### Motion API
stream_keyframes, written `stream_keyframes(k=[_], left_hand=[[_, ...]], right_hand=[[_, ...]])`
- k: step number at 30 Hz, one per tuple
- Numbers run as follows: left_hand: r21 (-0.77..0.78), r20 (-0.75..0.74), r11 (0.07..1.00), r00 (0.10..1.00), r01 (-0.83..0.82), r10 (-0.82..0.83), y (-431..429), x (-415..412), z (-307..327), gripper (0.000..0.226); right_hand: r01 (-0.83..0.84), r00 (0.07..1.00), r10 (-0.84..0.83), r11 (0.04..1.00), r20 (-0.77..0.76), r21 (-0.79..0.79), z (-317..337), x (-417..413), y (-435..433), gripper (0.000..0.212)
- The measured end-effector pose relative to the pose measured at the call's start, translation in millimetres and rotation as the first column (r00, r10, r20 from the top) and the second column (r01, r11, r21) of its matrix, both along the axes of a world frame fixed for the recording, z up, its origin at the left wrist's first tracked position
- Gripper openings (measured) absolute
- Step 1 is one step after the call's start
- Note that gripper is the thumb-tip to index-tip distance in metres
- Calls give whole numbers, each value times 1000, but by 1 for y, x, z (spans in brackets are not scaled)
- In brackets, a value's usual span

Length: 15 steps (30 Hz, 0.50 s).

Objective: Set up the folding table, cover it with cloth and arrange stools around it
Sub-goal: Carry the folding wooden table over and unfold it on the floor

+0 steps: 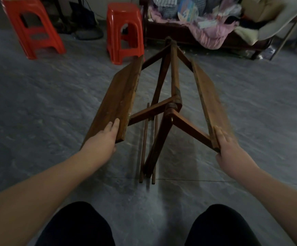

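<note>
Now both hands are holding the brown wooden folding table (169,110), which is standing half-open on the grey floor (37,103) just ahead of the knees. The left hand (106,137) is clasping the near end of the left leaf (115,96), and the right hand (227,144) is clasping the right leaf (210,96). Spreading both leaves evenly, with the crossed legs staying planted, is probably serving best. Two red plastic stools (124,32) are standing well beyond. No writing is showing legibly.
</note>
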<state>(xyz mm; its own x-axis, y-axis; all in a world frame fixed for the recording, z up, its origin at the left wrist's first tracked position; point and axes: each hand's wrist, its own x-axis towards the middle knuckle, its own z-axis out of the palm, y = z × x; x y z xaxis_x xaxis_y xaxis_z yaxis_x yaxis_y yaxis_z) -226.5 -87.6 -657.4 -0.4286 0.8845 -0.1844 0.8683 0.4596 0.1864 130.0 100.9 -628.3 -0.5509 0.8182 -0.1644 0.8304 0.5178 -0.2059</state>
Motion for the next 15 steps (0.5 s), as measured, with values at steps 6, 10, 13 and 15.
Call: stream_keyframes(k=[6, 10, 13, 15], left_hand=[[-75, -244, 997, 970, -17, -2, -5, -11, 36, 95], [-135, -323, 990, 946, -28, -17, -11, -16, 52, 93], [-158, -393, 987, 918, -13, -51, -14, -21, 68, 89], [-190, -425, 982, 903, -21, -63, -16, -23, 80, 91]], right_hand=[[-35, 991, 26, 997, 135, 69, 28, 2, 16, 94], [-26, 976, 16, 999, 215, 42, 46, 1, 17, 93], [-33, 970, 22, 999, 242, 40, 58, 0, 19, 94], [-47, 963, 28, 997, 266, 67, 67, -1, 18, 94]])
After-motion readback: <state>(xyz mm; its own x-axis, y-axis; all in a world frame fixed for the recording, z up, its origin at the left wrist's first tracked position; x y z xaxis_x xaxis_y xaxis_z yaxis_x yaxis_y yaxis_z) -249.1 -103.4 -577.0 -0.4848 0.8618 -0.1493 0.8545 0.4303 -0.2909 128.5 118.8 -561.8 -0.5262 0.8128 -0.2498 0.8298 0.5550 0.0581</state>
